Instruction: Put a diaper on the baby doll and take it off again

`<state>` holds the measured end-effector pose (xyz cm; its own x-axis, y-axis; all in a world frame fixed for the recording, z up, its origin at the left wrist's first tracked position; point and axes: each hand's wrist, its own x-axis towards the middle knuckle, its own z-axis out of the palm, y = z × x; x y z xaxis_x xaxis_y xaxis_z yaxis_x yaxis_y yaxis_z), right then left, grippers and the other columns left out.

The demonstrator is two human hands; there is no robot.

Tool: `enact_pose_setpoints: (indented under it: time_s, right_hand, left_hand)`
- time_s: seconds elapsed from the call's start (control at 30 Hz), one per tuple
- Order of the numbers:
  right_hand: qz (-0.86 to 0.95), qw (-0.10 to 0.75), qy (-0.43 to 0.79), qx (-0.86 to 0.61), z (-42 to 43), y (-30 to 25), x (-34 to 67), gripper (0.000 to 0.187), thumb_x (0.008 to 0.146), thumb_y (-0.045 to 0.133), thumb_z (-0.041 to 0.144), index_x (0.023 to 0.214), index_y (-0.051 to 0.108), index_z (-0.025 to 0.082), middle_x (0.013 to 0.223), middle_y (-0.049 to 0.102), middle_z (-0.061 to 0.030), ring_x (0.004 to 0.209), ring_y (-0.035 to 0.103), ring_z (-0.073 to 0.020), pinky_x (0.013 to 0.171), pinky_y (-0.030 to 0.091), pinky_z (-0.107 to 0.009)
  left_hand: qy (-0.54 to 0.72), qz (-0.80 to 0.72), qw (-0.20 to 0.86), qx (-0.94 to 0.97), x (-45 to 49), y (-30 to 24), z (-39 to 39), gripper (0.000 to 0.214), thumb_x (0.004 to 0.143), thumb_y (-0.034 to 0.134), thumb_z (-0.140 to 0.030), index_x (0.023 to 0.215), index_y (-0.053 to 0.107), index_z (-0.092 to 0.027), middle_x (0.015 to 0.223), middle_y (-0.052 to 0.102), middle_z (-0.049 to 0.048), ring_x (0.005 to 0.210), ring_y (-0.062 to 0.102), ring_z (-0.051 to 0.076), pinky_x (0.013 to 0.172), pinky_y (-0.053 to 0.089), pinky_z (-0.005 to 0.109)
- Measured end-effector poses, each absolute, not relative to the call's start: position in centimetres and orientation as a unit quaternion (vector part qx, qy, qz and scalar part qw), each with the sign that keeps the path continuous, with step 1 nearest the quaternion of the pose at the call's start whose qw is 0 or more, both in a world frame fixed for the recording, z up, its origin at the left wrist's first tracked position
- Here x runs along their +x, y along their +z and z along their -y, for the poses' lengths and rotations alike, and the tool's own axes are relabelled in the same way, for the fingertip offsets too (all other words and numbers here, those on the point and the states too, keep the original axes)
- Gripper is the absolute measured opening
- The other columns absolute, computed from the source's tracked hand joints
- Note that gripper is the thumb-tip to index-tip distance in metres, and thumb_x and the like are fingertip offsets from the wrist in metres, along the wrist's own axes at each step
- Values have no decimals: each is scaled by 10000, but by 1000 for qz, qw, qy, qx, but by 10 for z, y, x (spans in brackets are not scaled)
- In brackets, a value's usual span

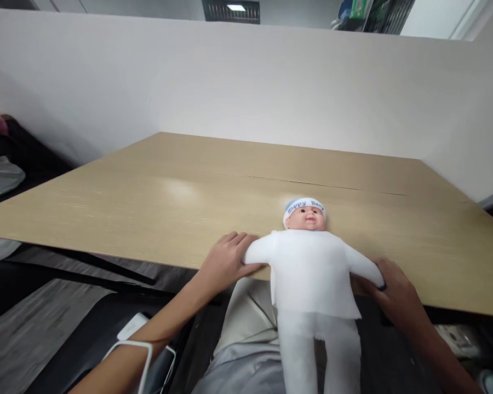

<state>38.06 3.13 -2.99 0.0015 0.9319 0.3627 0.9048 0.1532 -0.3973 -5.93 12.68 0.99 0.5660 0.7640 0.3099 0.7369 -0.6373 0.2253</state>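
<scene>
A baby doll [312,268] in a white top and white trousers lies face up, its head on the table near the front edge and its legs hanging over my lap. Blue letters reading "Happy Bab" show on its white and blue headband [306,205]. My left hand [230,254] is closed around the end of the sleeve on the left of the picture. On the other side, my right hand [394,287] grips the opposite sleeve end, where a dark band shows at the cuff. Both sleeves are stretched outward.
The wooden table [148,202] reaches back to a white partition [250,82]. A black chair [94,323] stands at the lower left, with a white device [132,326] and white cable on it. Dark bags or clothes [20,142] lie at the far left.
</scene>
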Motion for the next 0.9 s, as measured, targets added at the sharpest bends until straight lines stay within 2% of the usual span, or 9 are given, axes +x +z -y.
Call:
enact_pose_setpoints:
  time_s: [0.13, 0.3, 0.53, 0.77, 0.9]
  right_hand:
    - [717, 285, 87, -630, -52, -28, 387, 359, 1002, 597, 639, 1099, 703, 310, 1009, 774, -81, 890, 729, -342, 717, 574, -440]
    - [732, 271, 115, -615, -93, -21, 386, 282, 969, 609, 531, 1065, 701, 282, 968, 773, -68, 833, 723, -309, 696, 572, -414]
    - [743, 252, 82, -614, -163, -15, 381, 325, 969, 580, 534, 1066, 679, 240, 980, 771, -82, 848, 707, -290, 730, 548, -395]
    - [758, 264, 35, -596, -231, -18, 385, 315, 974, 594, 519, 1058, 673, 226, 963, 769, -86, 841, 713, -284, 755, 534, -387]
    - [766, 268, 2, -584, -271, -25, 396, 335, 929, 581, 470, 1108, 672, 202, 1020, 768, -110, 890, 710, -305, 787, 536, -406]
  left_hand:
    - [205, -429, 2, 880, -74, 1, -136, 594, 977, 663, -731, 1285, 723, -226, 1140, 769, 112, 954, 692, 306, 865, 558, 450]
    - [201, -431, 23, 880, -82, -5, -177, 585, 997, 618, -743, 1252, 729, -229, 1127, 752, 111, 989, 699, 303, 895, 563, 432]
    - [186, -430, 31, 883, -71, -9, -271, 685, 972, 567, -822, 1216, 740, -206, 1077, 738, 130, 982, 704, 320, 911, 558, 446]
    - [213, -456, 58, 862, -58, -11, -342, 801, 935, 564, -884, 1317, 642, -184, 1184, 777, 155, 1083, 722, 357, 962, 553, 472]
    - [241, -469, 23, 849, -51, -16, -377, 838, 909, 580, -906, 1300, 648, -168, 1166, 782, 168, 1106, 714, 371, 998, 535, 488]
